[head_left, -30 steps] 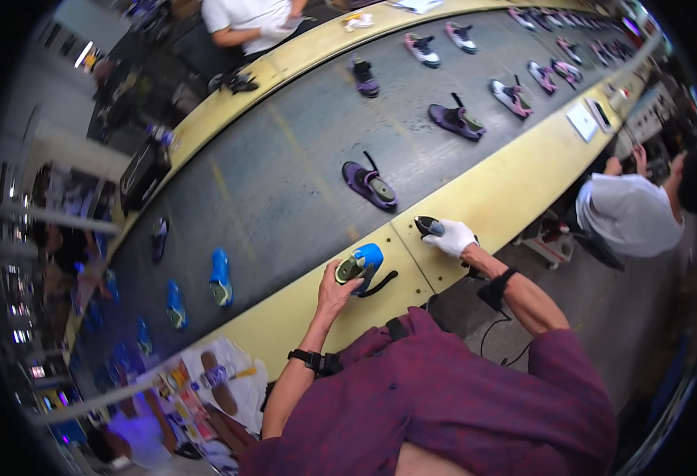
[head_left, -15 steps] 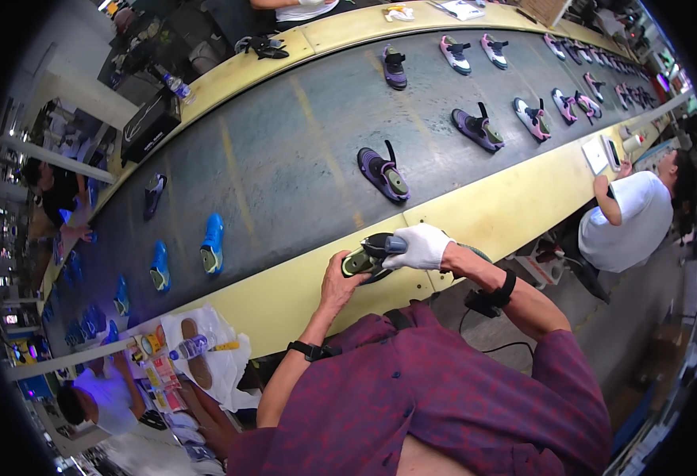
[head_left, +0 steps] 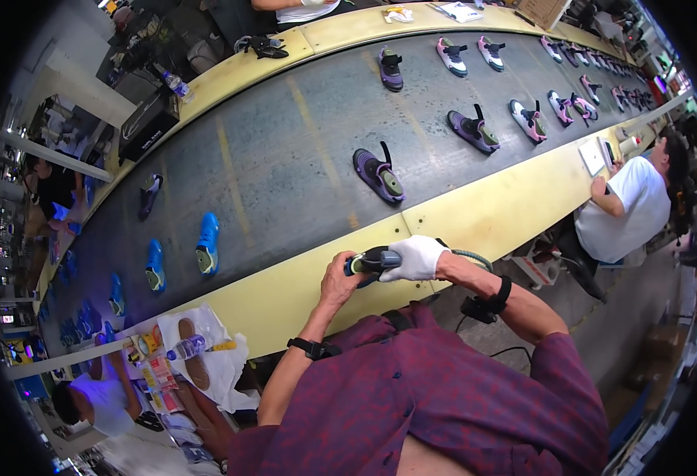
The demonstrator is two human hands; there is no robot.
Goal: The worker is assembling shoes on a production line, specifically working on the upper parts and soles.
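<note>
My bare left hand (head_left: 337,281) is closed round one end of a shoe (head_left: 356,263), dark with a light green inside, just above the near ledge. My right hand (head_left: 418,258), in a white knitted glove, grips a dark hand tool (head_left: 381,259) with a rounded black head, and its exact kind is unclear. That head lies against or over the shoe's opening and hides much of it. A braided teal hose (head_left: 472,256) curves out behind the glove. Closest on the belt is a purple and black shoe (head_left: 379,176) with its strap standing up.
The dark conveyor belt (head_left: 261,151) carries blue shoes (head_left: 208,244) at left and purple, white and pink ones at right. Yellow ledges (head_left: 491,186) border it. A bottle (head_left: 186,347) and insoles lie at lower left. Co-workers sit left and right, one in a white shirt (head_left: 630,202).
Shoes on the belt have shifted slightly left. The held shoe has turned, so less of its green inside shows, and the tool now covers more of it. Both hands keep their hold.
</note>
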